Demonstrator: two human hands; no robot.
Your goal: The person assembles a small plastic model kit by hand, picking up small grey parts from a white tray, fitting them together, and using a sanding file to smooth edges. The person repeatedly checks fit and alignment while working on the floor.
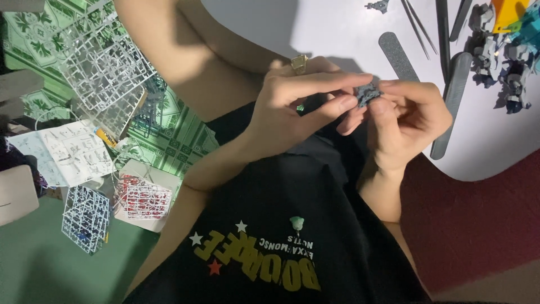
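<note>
My left hand (298, 107), with a gold ring on one finger, and my right hand (408, 121) meet over my lap in front of my black shirt. Together they pinch a small grey-blue plastic model part (368, 93) between fingertips and thumbs. My left fingers reach across from the left, while my right thumb and fingers press on the part from the right. A small pale green plastic piece (296, 222) lies on the shirt below the hands.
A white table (337, 28) at the upper right carries two grey sanding files (450, 101), tweezers (416, 22) and a partly built grey and teal model figure (509, 50). Clear and coloured part frames (101, 73) and an instruction sheet (67, 152) lie on the green floor at left.
</note>
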